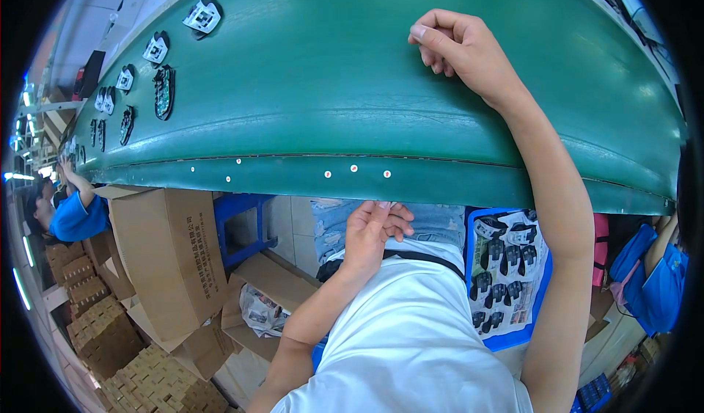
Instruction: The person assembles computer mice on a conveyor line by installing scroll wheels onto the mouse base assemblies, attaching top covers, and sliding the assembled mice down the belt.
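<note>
My right hand [462,50] hovers above the green work surface [330,68], thumb against the curled index finger and the other fingers bent below. No item shows in it, though the fingertips hide what a small pinch could contain. Close to my lap, just below the front edge, my left hand [372,235] has its thumb and index finger pressed together, the rest loosely curled. Anything between them is too small to make out. Small round white stickers [354,169] with red marks dot the green edge strip nearest this hand.
White-and-black plastic parts [203,18] and green circuit-board assemblies [164,92] lie along the surface at the left. A blue tray [506,339] with several black parts on newspaper is beside my right hip. Cardboard boxes [165,259] and a blue stool [238,226] stand left; co-workers sit both sides.
</note>
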Action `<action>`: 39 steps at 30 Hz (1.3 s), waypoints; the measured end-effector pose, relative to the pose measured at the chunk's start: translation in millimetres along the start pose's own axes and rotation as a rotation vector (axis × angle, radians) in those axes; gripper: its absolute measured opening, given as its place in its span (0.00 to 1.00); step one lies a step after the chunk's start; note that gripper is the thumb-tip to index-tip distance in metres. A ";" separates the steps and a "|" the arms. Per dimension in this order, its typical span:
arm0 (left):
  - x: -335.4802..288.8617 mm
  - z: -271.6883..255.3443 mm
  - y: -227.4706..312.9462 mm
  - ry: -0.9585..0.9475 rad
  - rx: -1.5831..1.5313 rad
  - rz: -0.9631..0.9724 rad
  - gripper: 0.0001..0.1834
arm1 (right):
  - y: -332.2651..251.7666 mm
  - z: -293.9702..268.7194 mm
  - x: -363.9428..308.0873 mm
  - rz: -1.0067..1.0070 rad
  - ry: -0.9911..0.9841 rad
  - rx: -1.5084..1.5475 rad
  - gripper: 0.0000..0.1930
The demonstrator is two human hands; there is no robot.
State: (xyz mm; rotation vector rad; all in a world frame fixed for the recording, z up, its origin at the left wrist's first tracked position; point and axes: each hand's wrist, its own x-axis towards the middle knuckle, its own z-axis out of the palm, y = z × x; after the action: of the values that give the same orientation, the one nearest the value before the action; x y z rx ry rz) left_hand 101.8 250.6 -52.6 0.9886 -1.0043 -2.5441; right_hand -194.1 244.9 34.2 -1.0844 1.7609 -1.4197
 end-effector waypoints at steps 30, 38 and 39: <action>1.7 -23.3 9.8 0.113 0.202 0.264 0.19 | 1.1 -5.6 -4.5 0.015 0.014 -0.074 0.12; 15.8 -25.4 7.2 0.068 0.177 0.329 0.14 | 9.7 -12.0 3.4 0.022 0.028 -0.045 0.11; 15.6 -24.7 7.0 0.076 0.169 0.326 0.14 | 9.4 -11.6 2.6 0.031 0.032 -0.047 0.11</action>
State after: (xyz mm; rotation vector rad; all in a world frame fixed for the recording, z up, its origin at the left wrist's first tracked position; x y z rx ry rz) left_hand 106.4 225.9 -69.0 0.8719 -1.2597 -2.1715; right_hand -207.2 248.7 27.8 -1.0592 1.8346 -1.3909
